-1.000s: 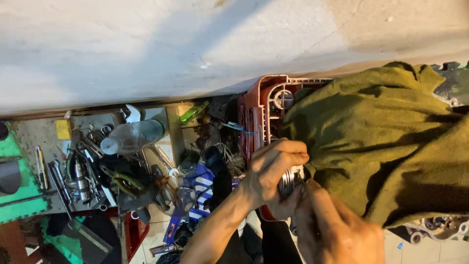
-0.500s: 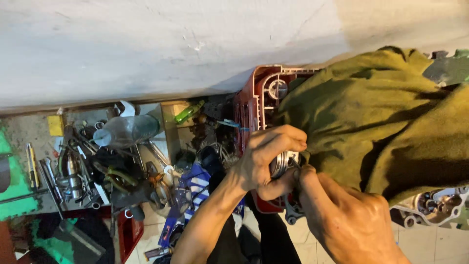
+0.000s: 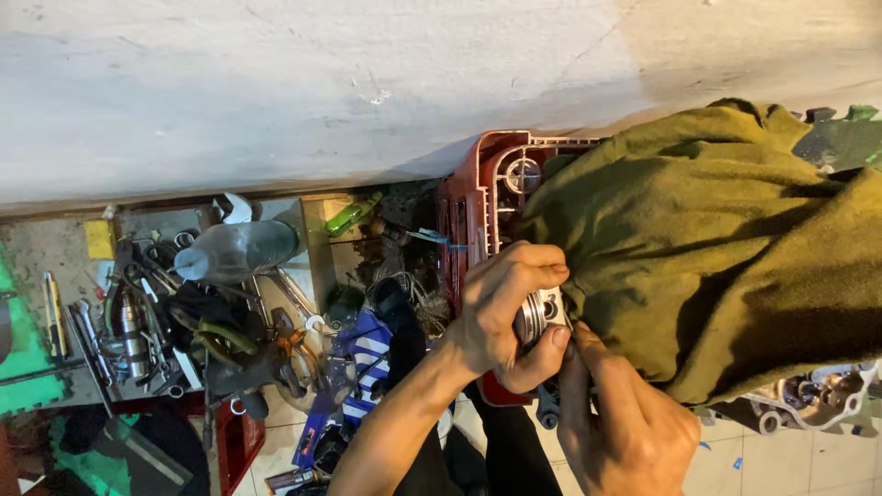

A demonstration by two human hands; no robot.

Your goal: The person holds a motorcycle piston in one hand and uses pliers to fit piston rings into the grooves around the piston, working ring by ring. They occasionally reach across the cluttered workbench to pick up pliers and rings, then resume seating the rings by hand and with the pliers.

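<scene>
While gripped: piston (image 3: 540, 317) between fingers (image 3: 542, 354)

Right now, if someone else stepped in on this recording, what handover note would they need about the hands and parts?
Left hand: fingers curled round a ribbed round metal part, gripping it.
Right hand: fingertips pressed on the same part from below.
The part sits at the edge of an olive cloth that drapes over a red crate.
Done: part is partly uncovered and held by both hands.
Left: it is not yet clear of the cloth.
Loose tools and a plastic bottle lie to the left, untouched.
</scene>
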